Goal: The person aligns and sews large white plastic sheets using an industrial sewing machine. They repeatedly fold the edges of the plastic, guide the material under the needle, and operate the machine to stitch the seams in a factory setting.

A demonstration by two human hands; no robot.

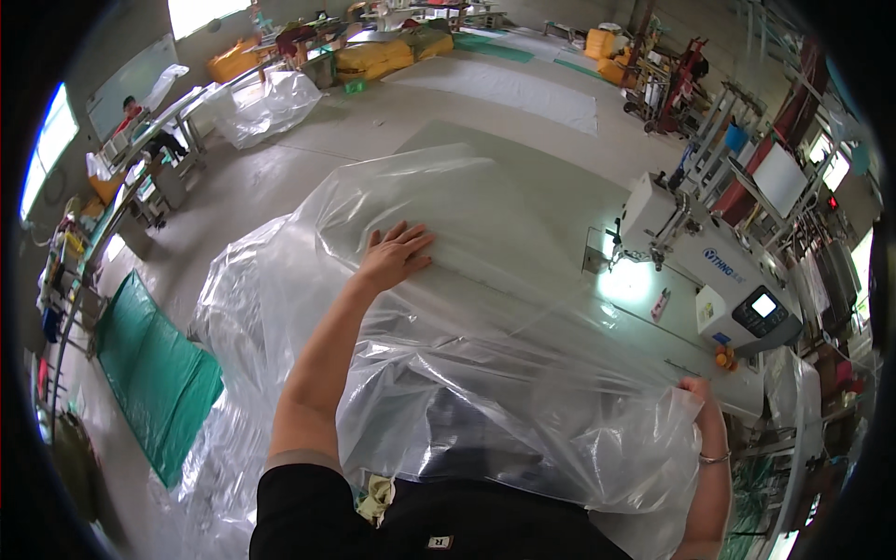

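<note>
1. Atop the clear film [523, 322], the left hand [397, 258] lay palm down, its fingers loosely spread and pressing on the sheet.
2. At the film's right edge, the right hand [698, 394] had its fingers bent and pinching the gathered film; the tips were partly hidden. A bracelet [715, 458] circled that wrist.
3. Around both hands, the film stretched in wrinkles over the near part of the counter [597, 198], against the black shirt [504, 523] and down the left side.
4. Beyond the right hand, a white sewing machine [714, 247] stood on the counter, light glaring beneath its head; a small tube [661, 305] lay beside the glare.
5. Leftward, a green sheet [154, 373] was spread on the floor [233, 177].
6. Farther off, a seated person [131, 110] in red worked near the left windows; yellow bundles [373, 58] lay at the back.
</note>
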